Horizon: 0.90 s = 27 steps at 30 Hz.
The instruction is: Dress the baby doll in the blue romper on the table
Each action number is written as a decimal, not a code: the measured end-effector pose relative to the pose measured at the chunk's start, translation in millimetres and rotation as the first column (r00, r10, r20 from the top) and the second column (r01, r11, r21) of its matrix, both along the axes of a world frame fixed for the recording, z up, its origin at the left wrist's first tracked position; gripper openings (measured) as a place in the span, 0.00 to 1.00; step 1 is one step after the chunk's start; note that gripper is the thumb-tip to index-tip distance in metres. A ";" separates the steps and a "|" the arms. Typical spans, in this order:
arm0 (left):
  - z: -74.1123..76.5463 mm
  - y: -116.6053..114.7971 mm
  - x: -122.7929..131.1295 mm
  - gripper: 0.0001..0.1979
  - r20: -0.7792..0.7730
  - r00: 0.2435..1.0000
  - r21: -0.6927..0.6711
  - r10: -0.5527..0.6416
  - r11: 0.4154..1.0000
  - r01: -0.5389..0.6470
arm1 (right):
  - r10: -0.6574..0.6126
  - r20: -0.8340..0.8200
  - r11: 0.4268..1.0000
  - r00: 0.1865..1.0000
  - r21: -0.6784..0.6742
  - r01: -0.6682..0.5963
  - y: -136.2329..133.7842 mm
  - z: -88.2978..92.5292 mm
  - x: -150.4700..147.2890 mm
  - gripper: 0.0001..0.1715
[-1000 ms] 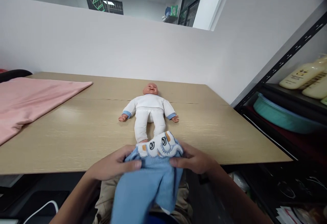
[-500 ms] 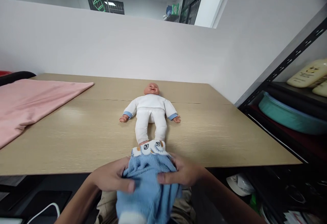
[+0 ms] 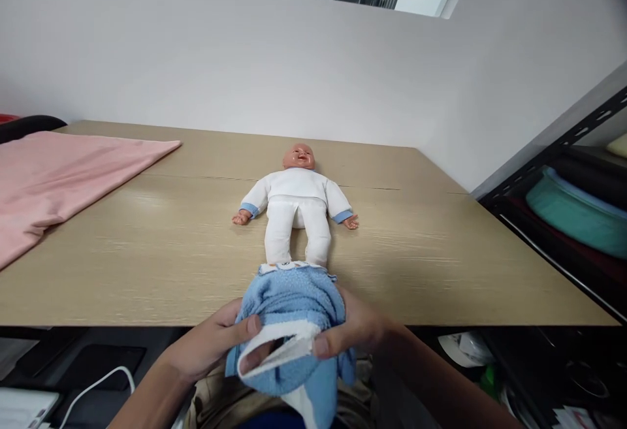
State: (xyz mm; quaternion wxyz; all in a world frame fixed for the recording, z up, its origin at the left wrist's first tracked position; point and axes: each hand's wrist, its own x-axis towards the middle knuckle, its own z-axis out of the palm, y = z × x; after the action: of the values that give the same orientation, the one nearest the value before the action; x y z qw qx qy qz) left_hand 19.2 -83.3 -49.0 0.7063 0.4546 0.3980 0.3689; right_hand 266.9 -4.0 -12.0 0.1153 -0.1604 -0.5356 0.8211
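A fuzzy blue garment (image 3: 294,295) with white trim hangs over the table's front edge, its white-edged opening facing me. My left hand (image 3: 223,337) grips the garment's left side, thumb on the white trim and fingers partly hidden inside or behind the cloth. On the other side my right hand (image 3: 350,324) pinches the trim with its thumb, the fingers hidden behind the fabric. Just beyond lies a baby doll (image 3: 298,187) on its back in a white top with blue cuffs and white legs. The garment's far edge covers the doll's feet.
A pink cloth (image 3: 73,181) lies on the left of the wooden table (image 3: 421,253). A white wall stands behind. At the right, a black shelf holds a teal basin-like item (image 3: 582,213). A white cable (image 3: 98,383) lies below the table at left.
The garment has been turned and bunched so its white-trimmed opening now shows toward me, and the printed eyes at its far edge are mostly folded out of sight. The view has tilted down.
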 end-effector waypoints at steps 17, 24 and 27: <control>-4.8 12.3 17.0 0.12 -0.846 0.431 0.358 0.313 0.933 0.026 | -0.644 0.460 0.452 0.611 0.873 -0.180 -16.4 7.3 -33.9 0.22; -20.3 21.5 15.3 0.14 -0.572 0.657 0.564 0.491 0.817 -0.121 | -0.571 0.353 0.460 0.741 0.885 -0.068 -0.7 -4.6 -27.4 0.26; -16.3 22.6 12.1 0.17 -0.390 0.821 0.472 0.417 0.856 -0.210 | -0.562 0.281 0.493 0.778 0.869 0.042 9.2 -9.9 -24.0 0.24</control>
State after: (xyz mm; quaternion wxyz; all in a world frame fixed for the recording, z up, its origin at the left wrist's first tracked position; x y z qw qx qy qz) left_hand 31.3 -60.7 -65.2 0.4023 0.5948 0.5449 0.4330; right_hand 242.9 5.1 -21.9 0.1722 -0.4038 -0.8254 0.3551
